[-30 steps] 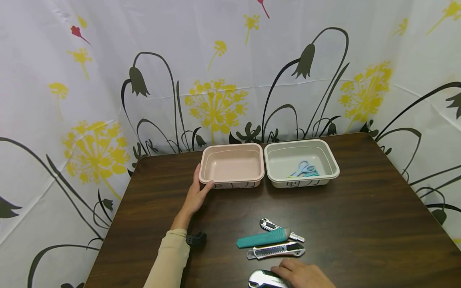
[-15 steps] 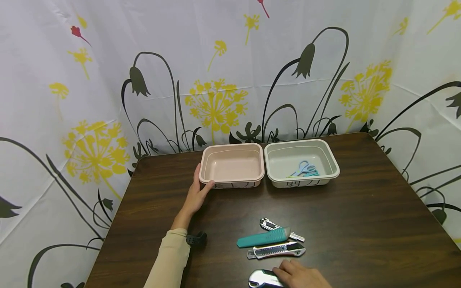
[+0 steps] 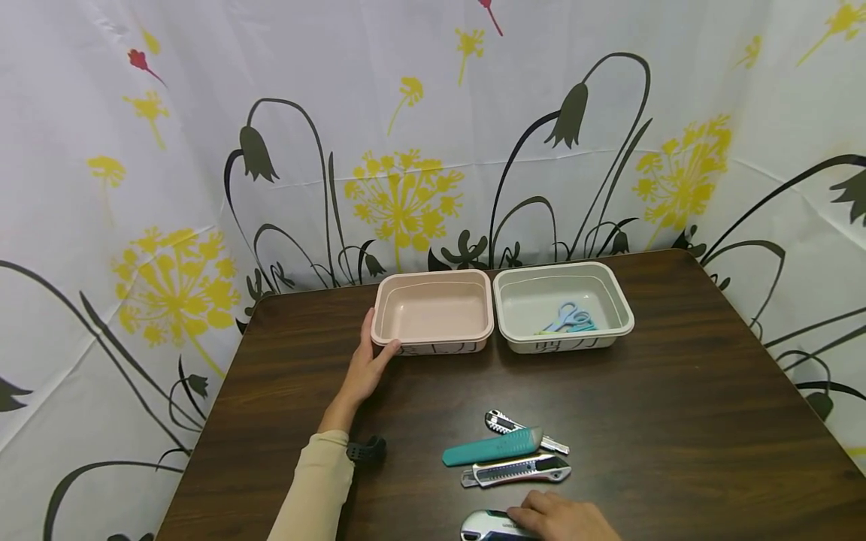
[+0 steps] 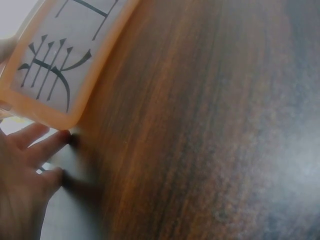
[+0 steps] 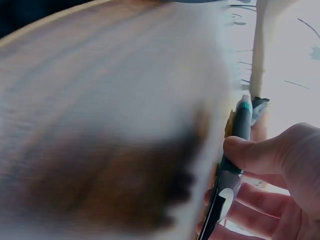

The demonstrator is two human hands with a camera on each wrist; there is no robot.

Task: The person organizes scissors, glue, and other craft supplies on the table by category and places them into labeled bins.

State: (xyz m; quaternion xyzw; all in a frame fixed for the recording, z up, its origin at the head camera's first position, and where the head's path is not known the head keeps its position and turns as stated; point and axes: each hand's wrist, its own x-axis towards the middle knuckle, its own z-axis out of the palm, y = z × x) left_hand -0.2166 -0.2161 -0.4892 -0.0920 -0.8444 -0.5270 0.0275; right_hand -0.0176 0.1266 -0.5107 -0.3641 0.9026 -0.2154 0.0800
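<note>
At the far-left part of the table, my left hand point(image 3: 361, 376) touches the near left corner of the pink plastic bin point(image 3: 433, 346). Its thumb lies at the front rim and its fingers run straight along the left wall. In the left wrist view, fingers point(image 4: 47, 146) rest by the bin's corner, next to a label with black characters. My right hand point(image 3: 567, 518) grips a white and dark utility knife point(image 3: 489, 522) at the bottom of the head view. The right wrist view shows the thumb pressed on the knife's body point(image 5: 243, 120), with the fingers behind it.
Just beyond the right hand lie a silver snap-off cutter point(image 3: 517, 471), a teal cutter point(image 3: 492, 447) and a small silver cutter point(image 3: 499, 422) partly under it. A pale green bin point(image 3: 575, 342) beside the pink one holds blue scissors point(image 3: 567, 318). A patterned curtain point(image 3: 433, 113) hangs behind.
The right hand has shifted very slightly over the utility knife. The head view has drifted a little. The left hand stays at the pink bin.
</note>
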